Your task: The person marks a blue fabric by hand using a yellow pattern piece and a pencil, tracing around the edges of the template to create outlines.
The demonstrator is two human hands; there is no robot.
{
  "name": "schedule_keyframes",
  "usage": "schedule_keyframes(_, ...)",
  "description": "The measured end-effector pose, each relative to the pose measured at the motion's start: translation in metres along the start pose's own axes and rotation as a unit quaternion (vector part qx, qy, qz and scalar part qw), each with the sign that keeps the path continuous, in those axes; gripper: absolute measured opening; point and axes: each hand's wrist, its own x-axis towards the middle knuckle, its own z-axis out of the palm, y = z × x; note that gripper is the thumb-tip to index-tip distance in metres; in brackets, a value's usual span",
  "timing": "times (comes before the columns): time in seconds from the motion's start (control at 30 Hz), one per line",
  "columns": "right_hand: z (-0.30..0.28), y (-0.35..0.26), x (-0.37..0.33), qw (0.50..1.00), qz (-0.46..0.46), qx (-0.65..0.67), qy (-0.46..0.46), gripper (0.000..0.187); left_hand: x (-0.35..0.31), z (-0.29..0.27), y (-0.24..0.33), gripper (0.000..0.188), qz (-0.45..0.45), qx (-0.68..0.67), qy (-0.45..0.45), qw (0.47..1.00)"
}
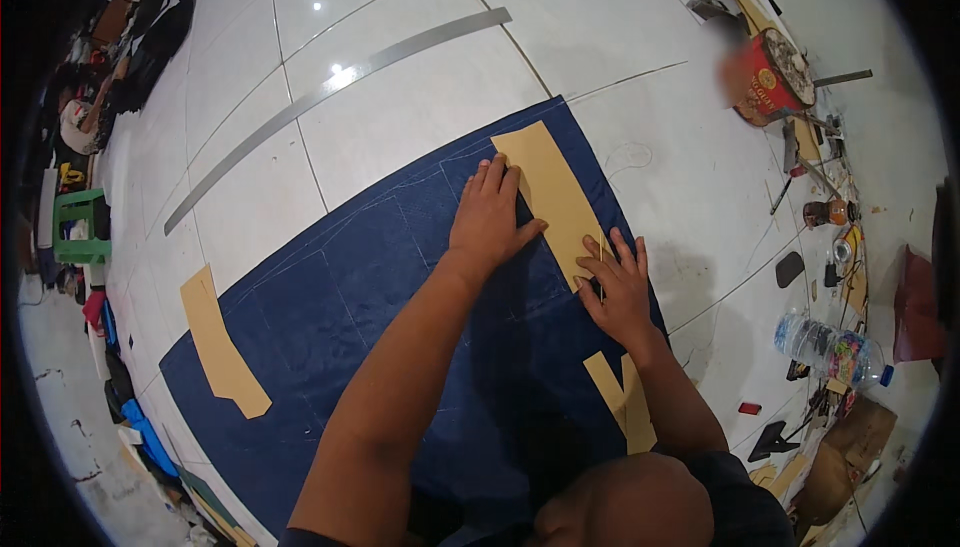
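The right forearm (672,402) partly hides a card (637,413); the cloth (300,332) leaves the lower edge; blur covers the bucket (772,87) at left.

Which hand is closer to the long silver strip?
Left. The left hand is below the silver strip in the picture, by the left edge of the big tan piece; the right hand is lower and farther right.

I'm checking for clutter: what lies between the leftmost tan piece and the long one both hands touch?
The head view shows navy cloth with thin pale lines there, and the left hand.
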Motion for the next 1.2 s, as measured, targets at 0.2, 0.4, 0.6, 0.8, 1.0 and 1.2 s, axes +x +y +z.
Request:
schedule_keyframes(0.2,-0.0022,0.0017,-0.0007,1.0,-0.006,-0.004,-0.001,0.027,0.001,-0.0008,0.0016,0.088,0.002,-0.004,-0.018,1.0)
schedule_keyframes(0.4,0.0059,0.0057,-0.0023,0.998,0.026,0.053,0.037,0.032,0.0001,0.0025,-0.0041,0.089,0.016,0.003,0.001,1.0)
schedule_keyframes(0.6,0.0013,0.0069,-0.003,0.999,0.037,0.024,0.021,0.034,0.0023,0.0045,-0.0007,0.09,0.016,-0.003,0.004,1.0)
schedule_keyframes(0.8,0.0061,0.0065,-0.0039,0.998,0.028,0.034,0.036,0.035,0.0004,0.0014,-0.003,0.092,0.024,0.007,-0.013,1.0)
schedule_keyframes(1.0,0.0074,0.0043,-0.0019,0.999,0.025,0.023,0.038,0.033,0.0004,0.0006,-0.0023,0.093,0.023,0.014,-0.017,0.999)
schedule_keyframes(1.2,0.0047,0.0032,-0.0002,0.999,0.022,0.01,0.039,0.032,0.0029,-0.0024,0.0003,0.093,0.0,0.0,-0.04,0.999)
